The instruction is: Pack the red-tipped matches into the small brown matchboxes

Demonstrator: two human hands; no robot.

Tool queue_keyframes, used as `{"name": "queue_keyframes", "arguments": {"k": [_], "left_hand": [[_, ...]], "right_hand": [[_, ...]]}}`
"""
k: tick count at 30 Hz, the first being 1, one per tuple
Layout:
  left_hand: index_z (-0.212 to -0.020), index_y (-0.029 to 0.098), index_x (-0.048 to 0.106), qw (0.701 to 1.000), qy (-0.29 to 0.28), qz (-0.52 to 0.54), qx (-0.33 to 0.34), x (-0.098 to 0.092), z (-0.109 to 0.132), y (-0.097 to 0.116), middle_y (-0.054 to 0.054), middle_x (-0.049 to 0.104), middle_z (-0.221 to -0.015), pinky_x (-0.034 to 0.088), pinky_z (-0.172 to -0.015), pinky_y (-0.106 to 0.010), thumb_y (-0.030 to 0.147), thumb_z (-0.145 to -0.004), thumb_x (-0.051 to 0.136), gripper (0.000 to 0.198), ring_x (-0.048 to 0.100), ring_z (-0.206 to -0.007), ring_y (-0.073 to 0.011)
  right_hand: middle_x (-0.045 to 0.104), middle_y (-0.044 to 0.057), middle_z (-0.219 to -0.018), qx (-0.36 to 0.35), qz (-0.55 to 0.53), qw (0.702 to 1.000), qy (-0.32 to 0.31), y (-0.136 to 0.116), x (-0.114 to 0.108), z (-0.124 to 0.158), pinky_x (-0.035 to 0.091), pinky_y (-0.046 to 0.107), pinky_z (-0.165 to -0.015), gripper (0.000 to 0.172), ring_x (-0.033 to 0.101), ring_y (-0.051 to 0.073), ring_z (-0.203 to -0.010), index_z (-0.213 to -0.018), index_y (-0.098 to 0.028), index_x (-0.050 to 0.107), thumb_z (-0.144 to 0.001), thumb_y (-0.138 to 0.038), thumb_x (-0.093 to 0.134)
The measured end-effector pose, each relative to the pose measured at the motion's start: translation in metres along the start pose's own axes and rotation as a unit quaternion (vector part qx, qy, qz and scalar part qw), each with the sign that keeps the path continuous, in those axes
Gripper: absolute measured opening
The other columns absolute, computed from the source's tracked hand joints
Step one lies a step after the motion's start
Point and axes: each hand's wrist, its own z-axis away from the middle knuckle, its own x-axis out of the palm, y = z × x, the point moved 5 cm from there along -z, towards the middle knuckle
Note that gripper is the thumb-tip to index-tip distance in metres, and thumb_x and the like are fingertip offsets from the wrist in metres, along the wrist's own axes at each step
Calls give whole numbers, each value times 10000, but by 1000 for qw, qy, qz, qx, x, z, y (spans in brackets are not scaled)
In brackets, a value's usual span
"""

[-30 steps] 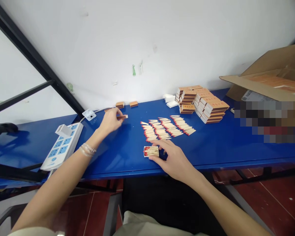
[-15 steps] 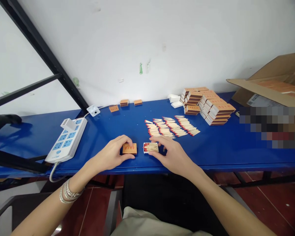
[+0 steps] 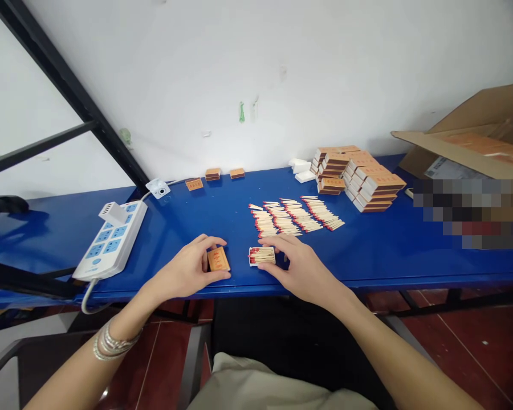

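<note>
The thumb and fingers of my left hand (image 3: 195, 265) are around an orange matchbox sleeve (image 3: 218, 259), which sits turned at an angle near the table's front edge. To its right, my right hand (image 3: 301, 267) grips a white matchbox tray (image 3: 253, 263) by its long sides, thumb at the near side and fingers at the far side. Matches with red heads fill this tray, most heads toward the left. A gap of blue tabletop separates sleeve and tray. Behind the right hand, loose matches (image 3: 290, 215) lie in several slanted rows.
Stacked matchboxes (image 3: 367, 179) stand at the back right beside white empty trays (image 3: 304, 175). Several orange sleeves (image 3: 212, 173) lie along the wall. A power strip (image 3: 113, 239) is at left, near a small white device (image 3: 158, 188). An open cardboard box (image 3: 465, 128) stands far right.
My left hand has shifted slightly left, and the sleeve in it has turned from straight to angled. The right hand and the filled tray have stayed in place. The view has moved a little.
</note>
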Motion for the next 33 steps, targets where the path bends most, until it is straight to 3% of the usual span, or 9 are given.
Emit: {"name": "queue_keyframes", "arguments": {"k": [3,7,14,20,25,33], "left_hand": [[-1268,186,531,996,79,-39,-33,8,3,4,-83,593,-1083,509,-868,-415,663,-754,667,714,605,-945,-254],[-1370,177,469,991,78,-74,-77,11,11,0,-85,556,-1060,514,-832,-440,736,-682,676,910,608,-845,-244],[-1119,218,628,994,63,-65,-55,2,12,-5,-32,563,-905,497,-749,-342,535,-895,565,394,579,-789,-192],[-1179,213,620,998,51,-22,-41,7,16,1,-6,520,-872,490,-607,-305,606,-792,667,553,530,-625,-134],[-1139,240,652,999,39,1,-3,7,16,8,-20,512,-937,520,-665,-317,534,-824,671,431,539,-686,-136],[-1087,211,662,994,100,14,32,16,11,19,-23,535,-969,516,-676,-303,479,-849,671,358,527,-718,-130]], "right_hand": [[671,76,-1173,-31,-2,999,-14,-4,2,2,507,396,-981,290,624,216,-1097,-1171,-233,663,-882,-238,649],[654,84,-1130,-71,51,996,-21,-8,6,7,499,406,-955,242,612,214,-1061,-1142,-249,702,-936,-243,574],[648,114,-1133,-117,153,981,-11,-16,12,12,503,394,-859,281,597,221,-986,-1180,-243,696,-974,-258,505],[668,109,-1123,-129,175,976,4,-16,10,15,494,381,-847,244,602,217,-968,-1098,-208,708,-976,-267,505],[667,105,-1125,-132,174,976,4,-16,11,16,491,382,-838,237,598,217,-965,-1107,-212,699,-974,-271,512],[657,121,-1097,-151,143,978,15,-24,13,15,505,379,-864,239,578,212,-955,-1099,-168,693,-972,-236,503]]}}
